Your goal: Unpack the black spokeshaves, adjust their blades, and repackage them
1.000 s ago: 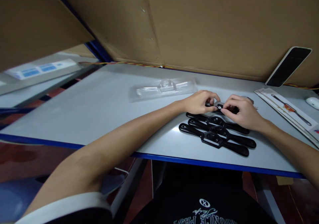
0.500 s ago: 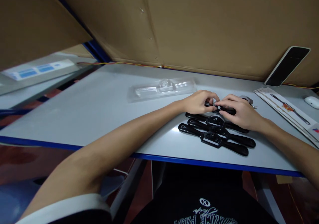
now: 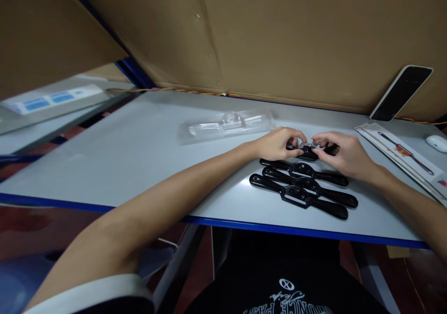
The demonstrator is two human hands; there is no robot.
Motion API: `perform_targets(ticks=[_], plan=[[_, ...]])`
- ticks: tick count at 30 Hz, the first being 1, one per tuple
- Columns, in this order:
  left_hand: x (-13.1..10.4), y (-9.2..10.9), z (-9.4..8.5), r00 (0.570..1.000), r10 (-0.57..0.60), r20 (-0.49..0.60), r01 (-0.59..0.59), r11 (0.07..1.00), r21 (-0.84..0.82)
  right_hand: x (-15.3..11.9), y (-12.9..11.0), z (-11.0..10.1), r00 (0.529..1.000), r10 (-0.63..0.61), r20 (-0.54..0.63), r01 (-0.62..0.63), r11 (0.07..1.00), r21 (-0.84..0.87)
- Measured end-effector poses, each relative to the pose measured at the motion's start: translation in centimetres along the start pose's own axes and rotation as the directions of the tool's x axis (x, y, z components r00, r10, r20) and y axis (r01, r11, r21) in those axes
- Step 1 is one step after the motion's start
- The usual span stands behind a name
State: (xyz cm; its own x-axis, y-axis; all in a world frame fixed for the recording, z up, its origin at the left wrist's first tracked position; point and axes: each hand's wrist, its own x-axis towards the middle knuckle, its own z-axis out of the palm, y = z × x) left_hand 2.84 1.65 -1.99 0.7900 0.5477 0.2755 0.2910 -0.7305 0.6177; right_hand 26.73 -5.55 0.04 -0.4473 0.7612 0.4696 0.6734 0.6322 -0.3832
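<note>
Black two-handled spokeshaves lie on the grey table. Three of them, the front one being this spokeshave (image 3: 296,194), are stacked close together in front of my hands. Behind them, my left hand (image 3: 280,143) is closed around the left part of another black spokeshave (image 3: 308,153). My right hand (image 3: 345,154) is at its middle, with thumb and fingers pinched on a small shiny metal part (image 3: 315,143). What exactly that part is cannot be made out. My fingers hide much of the held spokeshave.
A clear plastic blister shell (image 3: 230,122) lies behind my left hand. To the right are printed packaging cards (image 3: 401,151), a phone (image 3: 401,92) leaning on the cardboard wall (image 3: 296,39), and a white mouse (image 3: 436,143). The table's blue edge (image 3: 244,224) runs along the front.
My right hand has shifted slightly right and its fingers have lifted off the held spokeshave's right handle to pinch the shiny part. My left hand has hardly moved.
</note>
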Motion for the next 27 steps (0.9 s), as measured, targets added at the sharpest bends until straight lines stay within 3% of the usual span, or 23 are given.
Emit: perform_targets(ticks=[9, 21, 27], plan=[[-0.01, 0.23, -0.06, 1.000, -0.007, 0.012, 0.007, 1.000, -0.025, -0.10, 0.11, -0.08, 1.000, -0.005, 0.027, 0.005, 1.000, -0.018], [-0.03, 0.33, -0.20, 1.000, 0.003, 0.016, -0.003, 1.000, -0.019, 0.02, -0.28, 0.25, 0.979, -0.157, 0.128, 0.170, 0.980, -0.104], [-0.02, 0.18, -0.14, 1.000, 0.015, 0.013, -0.015, 1.000, -0.010, 0.08, -0.58, 0.57, 0.982, -0.135, 0.129, 0.156, 0.973, -0.171]])
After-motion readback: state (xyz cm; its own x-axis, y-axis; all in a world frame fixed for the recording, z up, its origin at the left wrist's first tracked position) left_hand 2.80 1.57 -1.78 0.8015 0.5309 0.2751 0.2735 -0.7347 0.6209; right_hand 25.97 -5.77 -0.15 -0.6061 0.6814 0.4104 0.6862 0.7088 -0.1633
